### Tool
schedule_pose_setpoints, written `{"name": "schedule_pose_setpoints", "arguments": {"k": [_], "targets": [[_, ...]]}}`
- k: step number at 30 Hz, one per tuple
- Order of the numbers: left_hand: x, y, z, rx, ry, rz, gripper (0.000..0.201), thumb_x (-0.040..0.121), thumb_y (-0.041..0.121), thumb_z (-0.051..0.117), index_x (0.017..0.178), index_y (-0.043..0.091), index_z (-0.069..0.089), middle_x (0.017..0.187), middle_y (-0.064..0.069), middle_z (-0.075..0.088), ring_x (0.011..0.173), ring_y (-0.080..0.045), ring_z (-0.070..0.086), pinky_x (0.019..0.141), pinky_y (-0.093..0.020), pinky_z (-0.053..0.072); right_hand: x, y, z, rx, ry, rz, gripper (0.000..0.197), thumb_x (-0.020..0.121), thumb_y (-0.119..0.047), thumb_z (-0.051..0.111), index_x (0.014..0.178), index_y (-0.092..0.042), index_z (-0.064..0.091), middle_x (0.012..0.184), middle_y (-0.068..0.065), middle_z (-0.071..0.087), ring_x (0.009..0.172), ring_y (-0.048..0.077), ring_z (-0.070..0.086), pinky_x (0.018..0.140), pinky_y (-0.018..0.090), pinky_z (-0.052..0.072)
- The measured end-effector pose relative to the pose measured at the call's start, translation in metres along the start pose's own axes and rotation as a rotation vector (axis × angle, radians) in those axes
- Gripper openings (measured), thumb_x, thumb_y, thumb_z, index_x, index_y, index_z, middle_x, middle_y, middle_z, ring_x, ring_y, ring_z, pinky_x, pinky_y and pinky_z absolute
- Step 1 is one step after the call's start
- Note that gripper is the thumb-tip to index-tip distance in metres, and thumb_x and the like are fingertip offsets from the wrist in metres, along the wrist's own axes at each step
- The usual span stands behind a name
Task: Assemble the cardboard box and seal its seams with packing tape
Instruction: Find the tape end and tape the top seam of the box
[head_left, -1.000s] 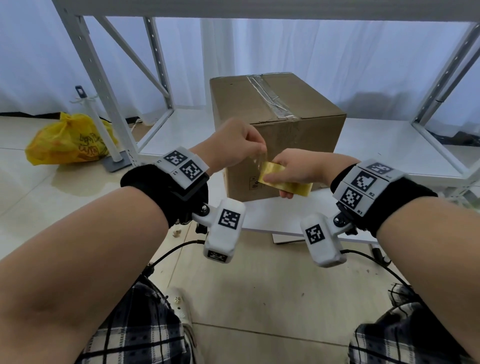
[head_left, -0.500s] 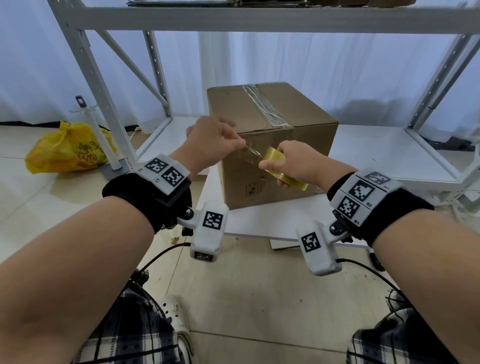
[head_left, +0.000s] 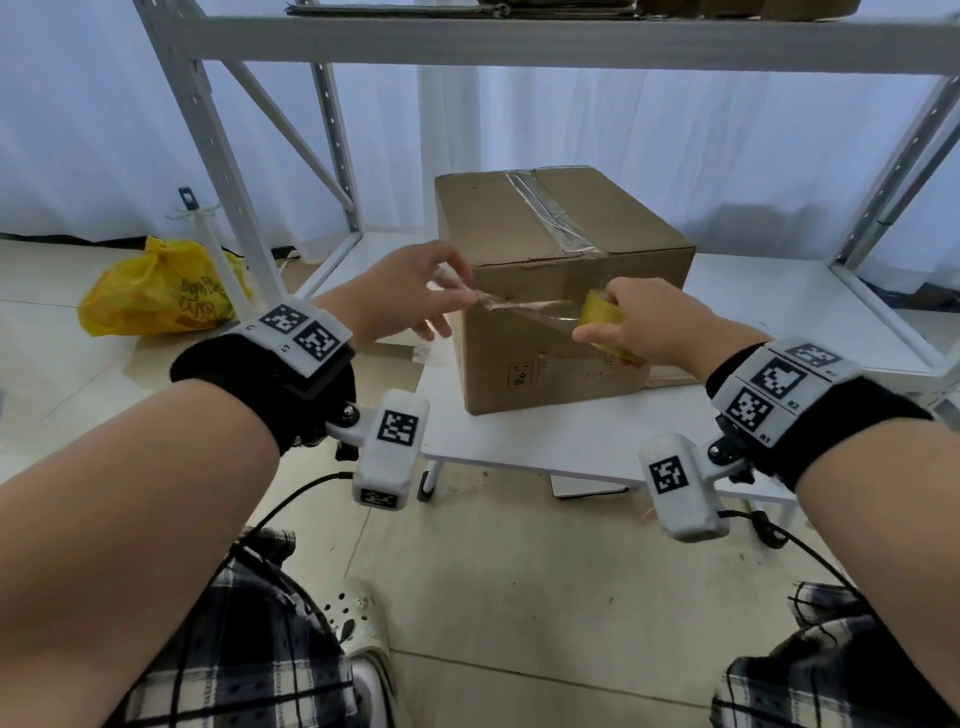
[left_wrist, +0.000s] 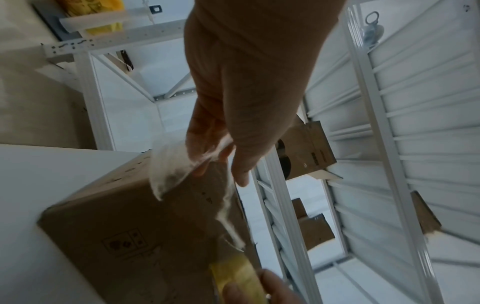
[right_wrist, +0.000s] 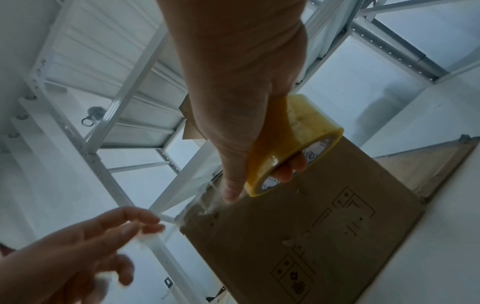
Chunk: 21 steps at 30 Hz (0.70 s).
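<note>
A closed brown cardboard box (head_left: 550, 291) stands on a low white platform (head_left: 545, 441), with clear tape (head_left: 550, 218) running along its top seam. My right hand (head_left: 641, 325) grips a yellow roll of packing tape (head_left: 602, 312) in front of the box's near face; the roll (right_wrist: 291, 148) shows plainly in the right wrist view. My left hand (head_left: 415, 296) pinches the free end of the clear tape strip (head_left: 524, 306), stretched between both hands across the box's upper front edge. In the left wrist view, crumpled tape (left_wrist: 179, 164) hangs from my fingers above the box (left_wrist: 130, 236).
A white metal shelving frame (head_left: 218, 171) surrounds the box, with a shelf beam (head_left: 571, 47) overhead. A yellow plastic bag (head_left: 156, 291) lies on the tiled floor at left beside a white stand (head_left: 213, 249). My knees in plaid trousers and a white shoe (head_left: 358, 623) are below.
Both hands have moved apart, drawing a longer strip of tape out from the roll. They have also risen toward the box's upper front edge.
</note>
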<state>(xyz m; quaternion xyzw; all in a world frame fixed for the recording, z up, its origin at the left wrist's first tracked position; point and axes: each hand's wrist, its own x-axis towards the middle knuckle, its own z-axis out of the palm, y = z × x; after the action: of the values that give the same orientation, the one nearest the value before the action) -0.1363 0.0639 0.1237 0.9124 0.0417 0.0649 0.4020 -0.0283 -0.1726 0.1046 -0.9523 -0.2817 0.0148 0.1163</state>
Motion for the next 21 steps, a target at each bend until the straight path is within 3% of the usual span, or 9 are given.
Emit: {"name": "schedule_pose_setpoints", "arguments": {"k": [2, 4, 7, 9, 11, 13, 17, 19, 21], "targets": [[-0.002, 0.006, 0.005, 0.133, 0.015, 0.026, 0.026, 0.091, 0.036, 0.058, 0.106, 0.014, 0.057, 0.115, -0.003, 0.055, 0.072, -0.015, 0.069, 0.055, -0.021, 0.055, -0.002, -0.004, 0.0, -0.059, 0.001, -0.035, 0.05, 0.084, -0.059, 0.059, 0.108, -0.016, 0.05, 0.094, 0.0, 0.055, 0.083, 0.021, 0.054, 0.074, 0.036, 0.047], [-0.001, 0.013, 0.008, 0.307, 0.059, 0.068, 0.032, 0.092, 0.047, 0.052, 0.104, 0.019, 0.061, 0.118, -0.002, 0.048, 0.084, -0.013, 0.065, 0.068, -0.024, 0.051, -0.004, -0.011, -0.001, -0.121, 0.002, -0.07, 0.052, 0.084, -0.059, 0.059, 0.113, -0.017, 0.05, 0.095, 0.0, 0.054, 0.085, 0.021, 0.053, 0.073, 0.035, 0.044], [-0.002, 0.026, 0.012, 0.484, 0.174, 0.138, 0.04, 0.095, 0.053, 0.04, 0.109, 0.024, 0.063, 0.098, 0.006, 0.065, 0.093, -0.011, 0.058, 0.094, -0.033, 0.034, -0.009, -0.02, -0.009, -0.203, 0.018, -0.125, 0.048, 0.085, -0.059, 0.058, 0.111, -0.02, 0.048, 0.092, -0.002, 0.051, 0.084, 0.02, 0.05, 0.07, 0.033, 0.039], [0.001, 0.031, 0.01, 0.384, 0.295, 0.151, 0.032, 0.097, 0.045, 0.043, 0.111, 0.023, 0.061, 0.093, 0.007, 0.068, 0.09, -0.01, 0.06, 0.092, -0.031, 0.039, -0.012, -0.024, -0.016, -0.233, 0.028, -0.144, 0.042, 0.086, -0.058, 0.058, 0.103, -0.023, 0.043, 0.087, -0.004, 0.048, 0.082, 0.019, 0.048, 0.069, 0.033, 0.037], [0.006, 0.029, 0.005, 0.293, 0.357, 0.149, 0.023, 0.096, 0.026, 0.052, 0.117, 0.017, 0.057, 0.108, 0.001, 0.064, 0.095, -0.013, 0.059, 0.084, -0.024, 0.04, -0.015, -0.025, -0.022, -0.24, 0.037, -0.159, 0.038, 0.086, -0.056, 0.058, 0.095, -0.024, 0.04, 0.079, -0.007, 0.045, 0.08, 0.019, 0.048, 0.068, 0.031, 0.035], [0.008, 0.025, -0.002, 0.341, 0.353, 0.142, 0.026, 0.091, 0.016, 0.058, 0.117, 0.016, 0.057, 0.117, -0.003, 0.059, 0.104, -0.017, 0.056, 0.087, -0.025, 0.041, -0.016, -0.021, -0.029, -0.235, 0.047, -0.159, 0.034, 0.087, -0.053, 0.059, 0.089, -0.023, 0.043, 0.076, -0.009, 0.045, 0.078, 0.018, 0.049, 0.066, 0.03, 0.034], [0.005, 0.019, -0.015, 0.576, 0.358, 0.002, 0.025, 0.087, 0.04, 0.062, 0.108, 0.028, 0.062, 0.124, 0.001, 0.055, 0.118, -0.025, 0.048, 0.096, -0.047, 0.034, -0.018, -0.009, -0.042, -0.285, 0.083, -0.12, 0.03, 0.088, -0.048, 0.059, 0.093, -0.021, 0.046, 0.089, -0.004, 0.053, 0.082, 0.018, 0.049, 0.067, 0.03, 0.035], [0.001, 0.024, -0.015, 0.624, 0.341, -0.011, 0.028, 0.087, 0.046, 0.06, 0.108, 0.028, 0.064, 0.13, -0.001, 0.051, 0.124, -0.027, 0.041, 0.099, -0.047, 0.031, -0.019, -0.011, -0.046, -0.312, 0.088, -0.128, 0.03, 0.088, -0.047, 0.06, 0.091, -0.021, 0.046, 0.092, -0.004, 0.054, 0.083, 0.018, 0.048, 0.066, 0.029, 0.033], [-0.003, 0.036, -0.009, 0.552, 0.325, 0.102, 0.027, 0.092, 0.039, 0.056, 0.11, 0.022, 0.064, 0.13, -0.004, 0.05, 0.123, -0.025, 0.042, 0.102, -0.042, 0.032, -0.02, -0.022, -0.049, -0.344, 0.074, -0.152, 0.032, 0.087, -0.049, 0.06, 0.092, -0.022, 0.044, 0.091, -0.004, 0.051, 0.082, 0.018, 0.047, 0.066, 0.029, 0.032]]}}
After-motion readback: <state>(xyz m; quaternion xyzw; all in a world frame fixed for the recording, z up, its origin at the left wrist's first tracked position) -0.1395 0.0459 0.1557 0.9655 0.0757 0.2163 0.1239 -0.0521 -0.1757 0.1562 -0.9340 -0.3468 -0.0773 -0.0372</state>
